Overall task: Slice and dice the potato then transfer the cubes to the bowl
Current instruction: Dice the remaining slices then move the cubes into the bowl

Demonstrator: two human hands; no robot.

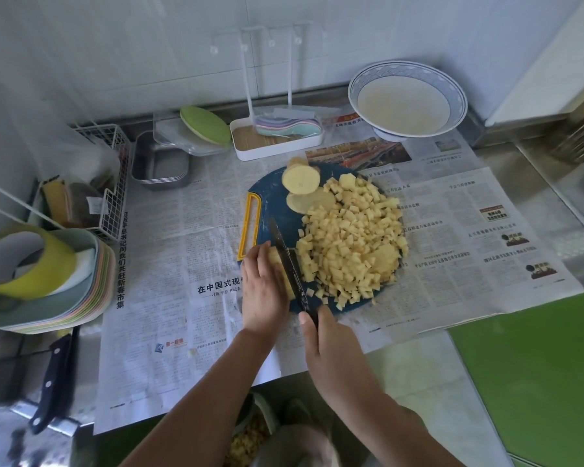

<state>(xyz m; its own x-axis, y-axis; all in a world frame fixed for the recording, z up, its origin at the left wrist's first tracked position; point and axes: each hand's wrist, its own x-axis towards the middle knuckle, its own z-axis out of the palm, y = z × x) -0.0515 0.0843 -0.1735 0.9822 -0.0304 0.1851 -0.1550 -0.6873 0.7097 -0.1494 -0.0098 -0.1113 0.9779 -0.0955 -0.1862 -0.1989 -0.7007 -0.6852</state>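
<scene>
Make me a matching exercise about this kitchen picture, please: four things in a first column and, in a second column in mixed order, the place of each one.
Things
1. bowl
2. potato cubes
3. knife
4. potato half

Places
A. gripped by the right hand, blade over the board
B. at the far end of the board, not yet diced
C. behind the board, to the right
D. heaped on the right part of the board

Pairs: 1-C, 2-D, 3-A, 4-B
</scene>
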